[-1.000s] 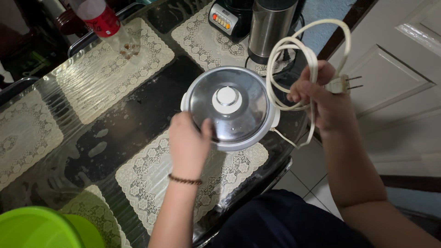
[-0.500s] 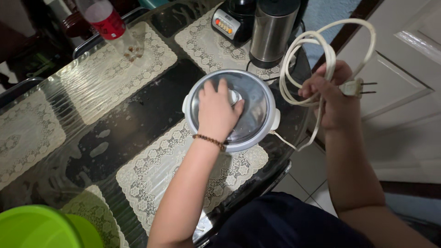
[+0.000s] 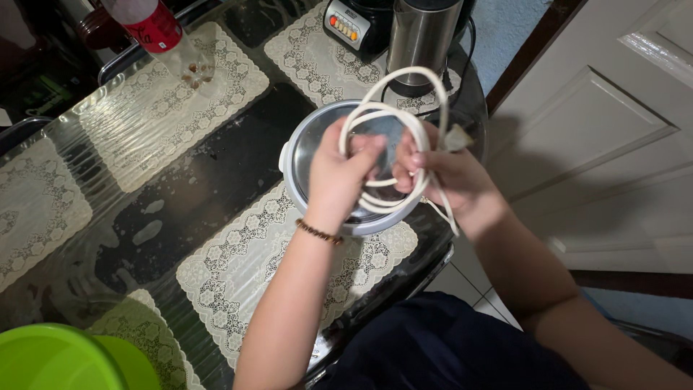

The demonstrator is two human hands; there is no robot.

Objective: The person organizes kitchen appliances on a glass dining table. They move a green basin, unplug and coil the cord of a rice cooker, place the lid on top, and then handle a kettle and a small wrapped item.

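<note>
White power cord [image 3: 393, 115], coiled: gripped in my right hand [image 3: 440, 177] and my left hand [image 3: 339, 177], both closed on its loops, above the rice cooker [image 3: 303, 144]. Cooker stands on the glass worktop [image 3: 209, 180], partly over a lace placemat [image 3: 253, 260].

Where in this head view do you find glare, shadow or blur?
Head view: glare streaks the glass table and the cooker lid; the arms cast a shadow on the door; the green bowl at the near edge is soft; both hands, left and right, and the cord look fairly sharp.
</note>
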